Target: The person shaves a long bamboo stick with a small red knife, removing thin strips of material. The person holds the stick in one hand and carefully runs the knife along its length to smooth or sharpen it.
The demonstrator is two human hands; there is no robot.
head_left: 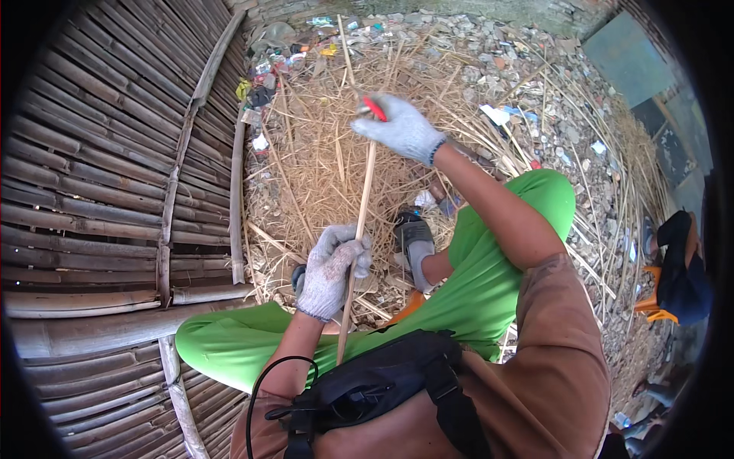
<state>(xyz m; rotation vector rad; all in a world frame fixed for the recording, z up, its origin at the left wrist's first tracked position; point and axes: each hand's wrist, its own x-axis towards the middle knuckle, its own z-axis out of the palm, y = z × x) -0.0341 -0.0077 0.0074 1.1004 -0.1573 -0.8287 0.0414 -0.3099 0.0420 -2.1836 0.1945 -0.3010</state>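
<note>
**A:** What are you seeing at the hands?

**B:** I'm looking down on a seated person in green trousers (pixel 489 283) and a brown shirt (pixel 550 367). Both hands are wearing grey knit gloves. The left hand (pixel 330 269) is wrapping its fingers closed around a thin bamboo stick (pixel 359 222), low on the stick's length, just above the left knee.

**A:** And the other one?

**B:** The right hand (pixel 401 126) is reaching out in front, fingers curled shut around a red-handled tool (pixel 374 108). Only the red part is showing past the glove; I cannot tell what kind of blade it is carrying. That hand is sitting at the upper end of the stick, touching it or just beside it.

**A:** How is the stick lying?

**B:** It is standing nearly upright in the view, tilting slightly, running from the right hand down past the left hand to a black pouch (pixel 382 382) strapped at the waist.

**A:** What's around?

**B:** A heap of dry straw-coloured shavings and thin canes (pixel 321 161) is spreading over the ground ahead, with rubble and bits of litter (pixel 527 84) beyond it. A grey sandalled foot (pixel 415 243) is resting in the shavings. On the left, a wall of split bamboo slats (pixel 99 168) is curving along. At the right edge, another person in dark clothes (pixel 683 268) is sitting on an orange seat (pixel 651 306).
</note>
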